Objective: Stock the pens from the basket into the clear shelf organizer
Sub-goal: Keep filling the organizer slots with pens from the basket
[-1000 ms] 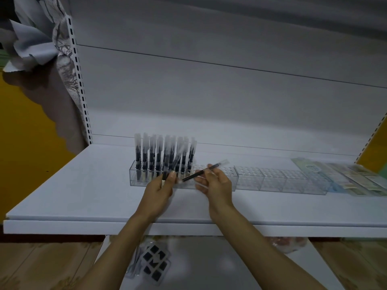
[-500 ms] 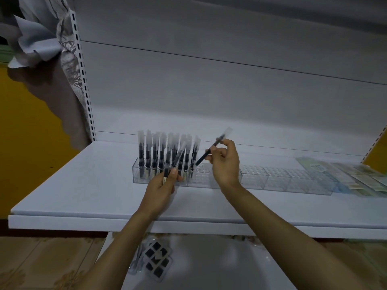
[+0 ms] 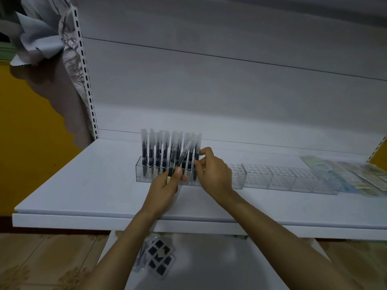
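Fingers (image 3: 206,152) at racked pens (image 3: 144,152); cube packs (image 3: 160,257) below

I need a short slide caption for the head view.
Right hand slots a pen into the clear organizer; left hand holds another pen.

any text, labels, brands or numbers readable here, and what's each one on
No text can be read.
Pale labels on the black clear-capped pens in the clear plastic shelf organizer: too blurred.
Print on the flat pale green packets at far right: too small.
Black-squared puzzle packs below: no lettering visible.
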`<state>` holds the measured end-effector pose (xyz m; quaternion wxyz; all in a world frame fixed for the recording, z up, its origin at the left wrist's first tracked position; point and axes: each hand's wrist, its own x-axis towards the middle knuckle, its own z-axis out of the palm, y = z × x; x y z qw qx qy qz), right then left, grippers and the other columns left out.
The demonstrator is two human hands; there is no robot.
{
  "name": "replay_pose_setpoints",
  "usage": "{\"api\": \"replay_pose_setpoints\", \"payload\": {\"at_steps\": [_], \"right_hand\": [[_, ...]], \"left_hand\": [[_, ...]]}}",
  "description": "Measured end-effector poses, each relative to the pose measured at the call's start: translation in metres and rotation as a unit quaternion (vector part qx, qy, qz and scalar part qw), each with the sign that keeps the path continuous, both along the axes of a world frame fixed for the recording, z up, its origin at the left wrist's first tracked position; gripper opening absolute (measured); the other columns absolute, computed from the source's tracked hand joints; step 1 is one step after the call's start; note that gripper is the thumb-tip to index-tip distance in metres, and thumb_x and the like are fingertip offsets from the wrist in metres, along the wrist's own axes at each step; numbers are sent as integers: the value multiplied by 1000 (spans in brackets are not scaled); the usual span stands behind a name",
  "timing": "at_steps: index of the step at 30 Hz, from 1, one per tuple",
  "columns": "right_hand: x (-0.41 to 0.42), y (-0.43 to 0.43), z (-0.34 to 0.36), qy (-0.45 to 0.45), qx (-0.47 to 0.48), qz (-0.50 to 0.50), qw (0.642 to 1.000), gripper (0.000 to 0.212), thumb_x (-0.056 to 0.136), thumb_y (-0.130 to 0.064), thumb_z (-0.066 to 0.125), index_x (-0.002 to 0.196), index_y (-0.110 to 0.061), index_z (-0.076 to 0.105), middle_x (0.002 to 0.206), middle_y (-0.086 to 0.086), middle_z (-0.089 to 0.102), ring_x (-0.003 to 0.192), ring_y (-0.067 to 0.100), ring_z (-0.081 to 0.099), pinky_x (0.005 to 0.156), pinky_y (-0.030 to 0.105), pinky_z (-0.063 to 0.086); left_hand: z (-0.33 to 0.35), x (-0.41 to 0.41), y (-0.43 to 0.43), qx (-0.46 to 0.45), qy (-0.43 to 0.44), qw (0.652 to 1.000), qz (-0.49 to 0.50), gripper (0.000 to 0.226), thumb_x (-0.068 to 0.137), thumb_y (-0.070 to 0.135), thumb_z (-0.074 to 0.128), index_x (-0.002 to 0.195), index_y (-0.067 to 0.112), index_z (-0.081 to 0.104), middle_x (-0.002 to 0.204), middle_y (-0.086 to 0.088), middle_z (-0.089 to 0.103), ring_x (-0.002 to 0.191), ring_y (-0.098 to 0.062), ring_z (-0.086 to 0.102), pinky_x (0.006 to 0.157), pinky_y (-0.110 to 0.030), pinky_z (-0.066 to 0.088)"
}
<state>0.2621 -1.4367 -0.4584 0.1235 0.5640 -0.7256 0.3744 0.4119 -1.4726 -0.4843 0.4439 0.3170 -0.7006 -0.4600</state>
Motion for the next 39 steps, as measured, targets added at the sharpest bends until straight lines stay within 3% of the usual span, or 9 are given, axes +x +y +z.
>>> {"api": "replay_pose_setpoints", "payload": {"at_steps": [11,22,28,30,32,35,37,39], "right_hand": [[0,0,-3,-19,-36,7,999,21,96,-30,54,110,-14,53,88,-2,70,75,17,64,60,29,48],[-1,-3,-18,-34,-90,46,994,15,91,-22,60,101,-12,56,82,-2,64,75,18,59,62,36,50],[0,12,-21,-141,-146,96,974,24,87,-13,66,109,-14,57,95,-1,64,90,11,60,80,27,51],[5,23,-17,-171,-160,115,965,19,89,-16,65,105,-19,56,88,-8,65,86,4,62,77,20,51],[13,32,-7,-242,-93,181,949,18,92,-25,62,108,-22,54,84,-10,66,82,2,64,73,14,49],[27,34,-1,-312,16,263,913,15,92,-29,62,104,-23,56,90,-3,68,84,9,66,77,21,52],[32,33,0,-333,3,268,904,4,91,-21,64,93,-23,60,88,1,68,81,14,66,76,27,54],[32,33,1,-383,-22,257,887,7,92,-12,62,86,-15,62,83,6,67,76,16,64,75,31,56]], "left_hand": [[-2,1,-2,0,3,1000,-4,44,89,53,39,80,20,66,49,13,49,51,0,45,59,-17,39],[-2,1,-2,-1,1,1000,-5,45,88,54,40,79,19,67,49,13,49,52,-3,44,59,-19,39],[-3,1,-3,-12,-7,1000,-4,45,89,53,39,79,19,67,49,16,51,53,-3,45,59,-18,38],[-1,2,-2,-20,-8,1000,-14,47,89,53,38,77,19,67,48,13,50,52,-3,44,56,-13,38],[0,2,-2,-31,-13,999,-34,50,90,54,35,71,20,66,46,9,44,48,-3,41,52,-12,35],[1,2,-1,-11,-10,998,-54,51,90,55,34,57,23,54,46,8,38,45,-4,35,51,-19,30],[1,1,0,-2,-8,998,-55,50,90,56,34,55,26,53,45,8,38,45,-4,34,50,-18,29],[0,2,-1,-16,-17,998,-53,50,91,54,35,60,25,62,45,7,43,46,-5,38,49,-15,31]]}}
